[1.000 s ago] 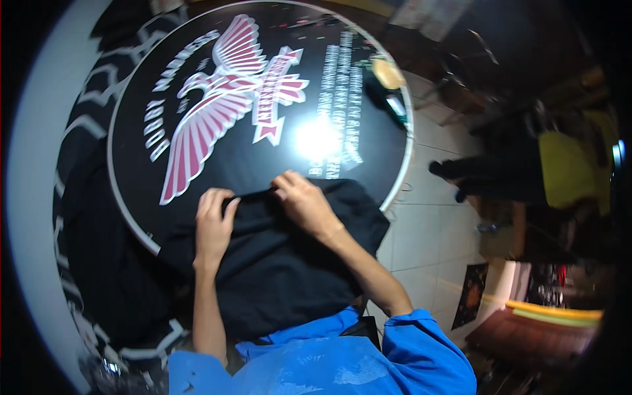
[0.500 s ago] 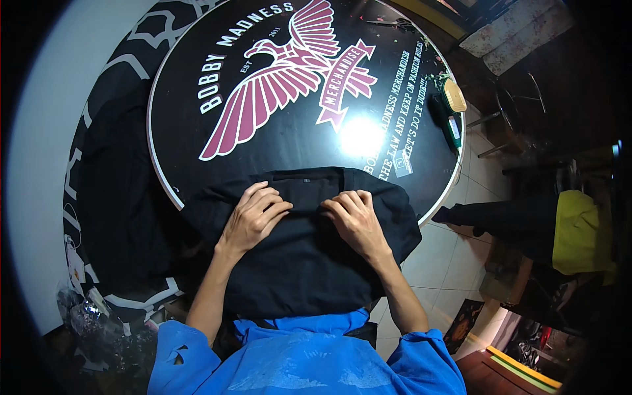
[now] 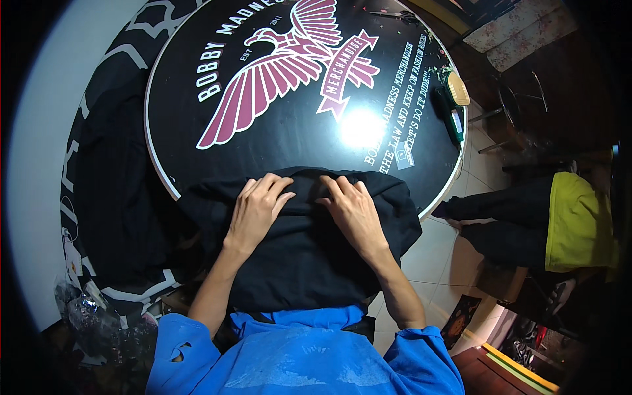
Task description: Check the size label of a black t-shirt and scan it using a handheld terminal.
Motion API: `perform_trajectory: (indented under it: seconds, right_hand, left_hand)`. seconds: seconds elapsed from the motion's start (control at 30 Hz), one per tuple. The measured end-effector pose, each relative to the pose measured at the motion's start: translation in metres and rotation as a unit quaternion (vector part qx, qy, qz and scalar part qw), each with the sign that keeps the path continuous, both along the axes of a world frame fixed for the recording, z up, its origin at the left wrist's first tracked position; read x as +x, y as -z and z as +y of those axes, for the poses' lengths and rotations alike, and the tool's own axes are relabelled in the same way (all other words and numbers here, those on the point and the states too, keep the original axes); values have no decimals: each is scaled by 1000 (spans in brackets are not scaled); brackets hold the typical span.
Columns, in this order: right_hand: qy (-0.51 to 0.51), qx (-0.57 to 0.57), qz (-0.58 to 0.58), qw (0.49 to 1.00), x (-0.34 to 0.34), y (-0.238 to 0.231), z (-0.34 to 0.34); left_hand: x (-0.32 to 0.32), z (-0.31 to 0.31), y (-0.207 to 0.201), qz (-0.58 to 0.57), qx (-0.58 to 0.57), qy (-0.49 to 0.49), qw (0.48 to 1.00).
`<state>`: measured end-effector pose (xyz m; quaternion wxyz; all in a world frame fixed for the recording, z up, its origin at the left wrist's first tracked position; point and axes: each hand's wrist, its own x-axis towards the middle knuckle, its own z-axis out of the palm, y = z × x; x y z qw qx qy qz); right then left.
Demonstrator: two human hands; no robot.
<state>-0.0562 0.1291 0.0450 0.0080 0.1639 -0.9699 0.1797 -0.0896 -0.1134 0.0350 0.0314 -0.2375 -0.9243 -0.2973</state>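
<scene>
A black garment (image 3: 309, 263), a shirt by its neckline a moment ago, lies over the near edge of the round table and down toward my lap. My left hand (image 3: 258, 209) grips the cloth near its far edge, fingers bent over it and thumb a little apart. Opposite it, my right hand (image 3: 353, 214) holds the same stretch of cloth, its fingertips pointing toward the left hand. Between the two hands the fabric is bunched in soft folds. The neck opening and its small label are hidden from view.
The round black table (image 3: 263, 155) carries a printed bird design. A green tool with a tan top (image 3: 457, 89) and scissors (image 3: 388, 14) lie near its rim. At left are dark cloth (image 3: 118, 197) and clear plastic bags (image 3: 92, 313). A person in dark trousers (image 3: 503, 217) sits at right.
The garment's far edge has folded over, covering the neck opening and label seen before. Both hands have shifted slightly away from me with the cloth. The person's legs at right have moved.
</scene>
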Motion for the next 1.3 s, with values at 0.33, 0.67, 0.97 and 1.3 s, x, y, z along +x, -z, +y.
perform_trajectory:
  seconds: [0.33, 0.67, 0.97, 1.3]
  right_hand:
    - [-26, -121, -41, 992, -13, 4, 11]
    - [16, -156, -50, 986, -15, 8, 23]
    - [2, -208, -56, 977, -17, 15, 35]
    - [-7, -167, -44, 985, -16, 12, 34]
  left_hand:
    - [-2, 2, 1, -65, 51, 25, 996]
    - [-14, -8, 3, -80, 26, 38, 996]
    - [-18, -11, 8, -77, 33, 44, 996]
    - [-21, -11, 7, -59, 26, 61, 996]
